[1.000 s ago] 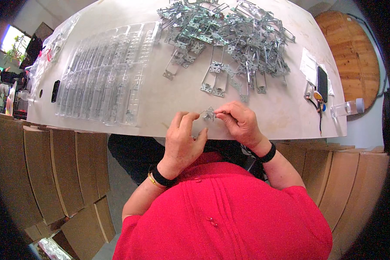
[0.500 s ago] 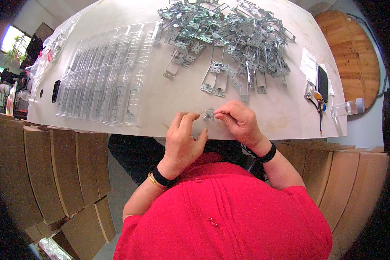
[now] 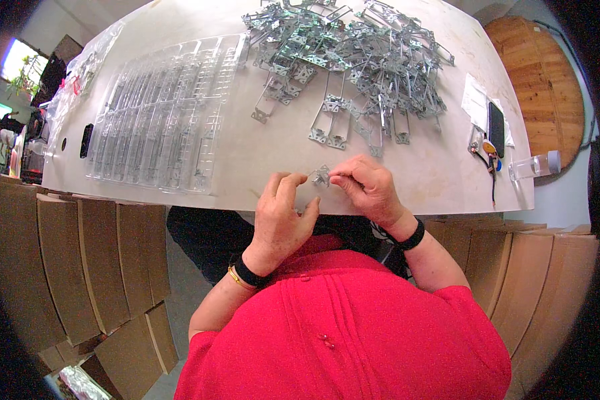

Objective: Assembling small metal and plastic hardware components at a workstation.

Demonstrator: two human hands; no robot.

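Near the front edge of the table, a small grey metal bracket (image 3: 321, 176) is between my two hands. My left hand (image 3: 281, 217) is curled around its left side, forefinger at the bracket and thumb lower down; the palm side is hidden. My right hand (image 3: 370, 190) pinches at the bracket's right side with thumb and forefinger. Whatever small part those fingertips hold besides the bracket is too small to make out. Farther back lies a large tangled pile of similar wire-and-plate metal brackets (image 3: 373, 67), with several loose ones at its near edge.
At left lies a clear plastic tray (image 3: 217, 57) with long compartments holding metal pieces. On the right are a dark phone (image 3: 495, 123), white paper (image 3: 474, 100), a small tool (image 3: 491, 151) and a clear bottle (image 3: 533, 166). Cardboard boxes (image 3: 100, 260) flank me below the table (image 3: 267, 147).
Almost nothing differs. Both hands keep their places at the bracket, which looks very slightly turned.
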